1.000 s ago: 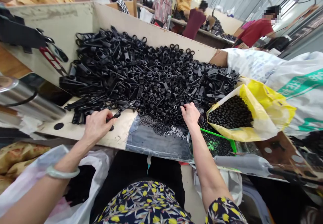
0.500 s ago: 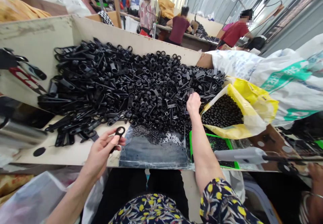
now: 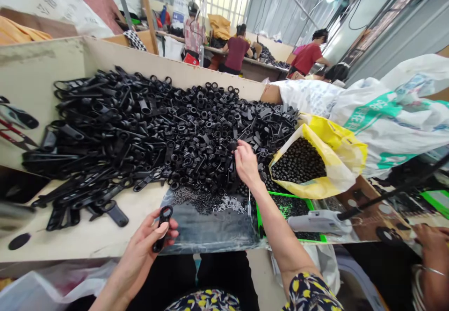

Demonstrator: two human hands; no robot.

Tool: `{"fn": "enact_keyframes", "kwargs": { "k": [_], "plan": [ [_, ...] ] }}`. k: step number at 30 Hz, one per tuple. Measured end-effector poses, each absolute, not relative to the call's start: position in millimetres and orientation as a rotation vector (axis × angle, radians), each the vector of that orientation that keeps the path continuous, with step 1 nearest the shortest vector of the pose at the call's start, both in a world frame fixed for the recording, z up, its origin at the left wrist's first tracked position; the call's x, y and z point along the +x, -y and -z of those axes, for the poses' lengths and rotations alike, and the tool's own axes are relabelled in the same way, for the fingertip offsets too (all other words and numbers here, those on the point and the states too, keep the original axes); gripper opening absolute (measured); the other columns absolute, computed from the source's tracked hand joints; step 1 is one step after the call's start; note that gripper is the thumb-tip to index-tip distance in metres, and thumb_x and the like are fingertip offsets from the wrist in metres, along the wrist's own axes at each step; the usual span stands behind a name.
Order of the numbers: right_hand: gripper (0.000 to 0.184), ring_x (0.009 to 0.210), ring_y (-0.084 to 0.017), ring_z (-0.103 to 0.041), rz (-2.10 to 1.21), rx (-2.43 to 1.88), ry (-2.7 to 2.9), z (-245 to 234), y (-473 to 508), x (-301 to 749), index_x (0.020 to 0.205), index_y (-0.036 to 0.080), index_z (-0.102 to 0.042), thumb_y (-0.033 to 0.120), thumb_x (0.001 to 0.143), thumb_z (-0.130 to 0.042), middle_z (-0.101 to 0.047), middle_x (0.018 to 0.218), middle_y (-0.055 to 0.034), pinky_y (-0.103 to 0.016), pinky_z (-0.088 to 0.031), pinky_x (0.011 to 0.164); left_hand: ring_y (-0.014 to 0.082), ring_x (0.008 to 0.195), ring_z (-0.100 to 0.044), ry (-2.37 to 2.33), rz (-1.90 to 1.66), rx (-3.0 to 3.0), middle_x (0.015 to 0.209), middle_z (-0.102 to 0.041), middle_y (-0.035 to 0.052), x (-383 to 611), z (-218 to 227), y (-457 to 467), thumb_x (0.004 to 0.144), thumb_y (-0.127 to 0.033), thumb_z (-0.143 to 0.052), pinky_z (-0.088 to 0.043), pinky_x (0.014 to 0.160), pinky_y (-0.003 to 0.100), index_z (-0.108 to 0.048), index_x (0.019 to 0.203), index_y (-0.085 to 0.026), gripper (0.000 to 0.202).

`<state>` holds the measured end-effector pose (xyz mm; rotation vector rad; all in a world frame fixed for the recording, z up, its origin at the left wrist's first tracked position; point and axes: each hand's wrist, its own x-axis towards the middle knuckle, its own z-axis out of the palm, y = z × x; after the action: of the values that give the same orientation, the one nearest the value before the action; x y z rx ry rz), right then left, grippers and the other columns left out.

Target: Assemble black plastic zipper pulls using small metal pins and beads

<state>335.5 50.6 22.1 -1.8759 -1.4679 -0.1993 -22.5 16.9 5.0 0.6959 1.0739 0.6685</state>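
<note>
My left hand (image 3: 149, 243), low at the front edge of the bench, is closed around a black plastic handle with a ring end (image 3: 164, 215), thumb on top. My right hand (image 3: 247, 161) reaches over the middle of a heap of black plastic parts (image 3: 196, 114). Its fingers are pinched at a small dark rounded part (image 3: 232, 147), whose exact shape is hard to make out. Below that hand lie silver pins (image 3: 229, 204) beside small dark pieces (image 3: 192, 199) on a dark mat (image 3: 213, 231).
A yellow and white sack (image 3: 331, 182) of black balls stands right of the heap. Near my right forearm are a green tray (image 3: 259, 215) and a grey tool (image 3: 319, 222). Red-handled scissors (image 3: 16, 133) hang left. Another person's hand (image 3: 431, 241) is at far right; others work behind.
My right hand has moved left across the heap, with a dark part at its fingertips. My left hand keeps its handle, which is turned more upright. The view has shifted slightly.
</note>
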Motion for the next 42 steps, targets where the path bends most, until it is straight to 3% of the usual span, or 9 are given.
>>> {"fn": "enact_keyframes", "kwargs": {
  "k": [5,9,14,20,23,28,34,37,42],
  "plan": [
    [0.034,0.117,-0.027,-0.059,0.326,-1.968,1.025,-52,-63,388,0.098,0.019,-0.068,0.034,0.104,-0.038,-0.065,0.117,-0.0153,-0.046,-0.045,0.108,0.0173,0.077,-0.07,-1.035,-0.676,0.667,0.092,-0.075,0.0016,-17,-7,-9,0.066,-0.037,-0.096,-0.057,0.076,0.028,-0.059,0.125,-0.023,0.071],
    [0.03,0.091,-0.024,-0.065,0.129,-1.935,1.122,-41,-54,374,0.09,0.018,-0.071,0.038,0.098,-0.051,-0.068,0.095,-0.0106,-0.041,-0.054,0.092,0.0157,0.078,-0.069,-0.956,-0.661,0.649,0.092,-0.074,0.0021,-7,-8,-8,0.072,-0.036,-0.092,-0.053,0.077,0.026,-0.06,0.125,-0.02,0.064],
    [0.034,0.067,-0.016,-0.066,-0.489,-1.532,1.16,-23,-8,277,0.119,0.023,-0.069,0.046,0.095,-0.067,-0.072,0.088,-0.0007,-0.032,-0.059,0.069,0.014,0.079,-0.064,-0.835,-0.727,0.605,0.091,-0.071,0.0015,15,-15,-7,0.074,-0.032,-0.09,-0.048,0.079,0.027,-0.06,0.115,-0.019,0.052],
    [0.025,0.076,-0.018,-0.074,-1.024,-1.26,0.829,-3,35,185,0.095,0.024,-0.065,0.042,0.087,-0.081,-0.074,0.087,-0.0002,-0.035,-0.064,0.076,0.0156,0.098,-0.062,-0.818,-0.944,0.71,0.109,-0.068,0.0011,40,-11,0,0.082,-0.033,-0.085,-0.046,0.088,0.027,-0.059,0.12,-0.025,0.047],
    [0.024,0.082,-0.018,-0.071,-0.992,-1.303,0.857,9,42,172,0.09,0.023,-0.068,0.043,0.087,-0.081,-0.073,0.091,-0.0023,-0.031,-0.062,0.075,0.0165,0.106,-0.059,-0.843,-1.021,0.824,0.115,-0.067,0.001,35,-1,3,0.083,-0.029,-0.084,-0.045,0.095,0.028,-0.061,0.119,-0.025,0.043],
    [0.027,0.069,-0.015,-0.065,-1.034,-1.454,1.082,16,55,186,0.084,0.022,-0.075,0.048,0.093,-0.072,-0.067,0.079,-0.001,-0.028,-0.059,0.065,0.0172,0.096,-0.06,-0.896,-0.942,0.897,0.106,-0.069,0.0005,10,13,2,0.084,-0.031,-0.083,-0.045,0.088,0.027,-0.063,0.12,-0.025,0.042],
    [0.035,0.097,-0.019,-0.074,-0.78,-1.52,1.445,4,72,205,0.133,0.033,-0.071,0.033,0.098,-0.069,-0.071,0.125,-0.0077,-0.033,-0.065,0.082,0.0206,0.104,-0.063,-0.838,-0.749,1.07,0.113,-0.071,0.0036,-11,16,-3,0.084,-0.029,-0.083,-0.046,0.095,0.03,-0.069,0.119,-0.023,0.038],
    [0.032,0.098,-0.019,-0.073,-0.671,-1.48,1.724,-2,85,204,0.131,0.034,-0.073,0.026,0.103,-0.062,-0.074,0.113,-0.006,-0.033,-0.063,0.086,0.0202,0.103,-0.063,-0.851,-0.714,0.997,0.113,-0.071,0.003,-10,17,0,0.082,-0.029,-0.085,-0.046,0.095,0.03,-0.07,0.118,-0.023,0.039],
    [0.039,0.082,-0.018,-0.072,-0.539,-1.541,1.696,0,112,195,0.137,0.036,-0.069,0.023,0.1,-0.066,-0.073,0.101,-0.0042,-0.031,-0.062,0.074,0.0177,0.093,-0.062,-0.825,-0.668,0.693,0.103,-0.07,0.0021,0,15,11,0.085,-0.036,-0.083,-0.045,0.087,0.03,-0.067,0.121,-0.022,0.042]
  ]
}}
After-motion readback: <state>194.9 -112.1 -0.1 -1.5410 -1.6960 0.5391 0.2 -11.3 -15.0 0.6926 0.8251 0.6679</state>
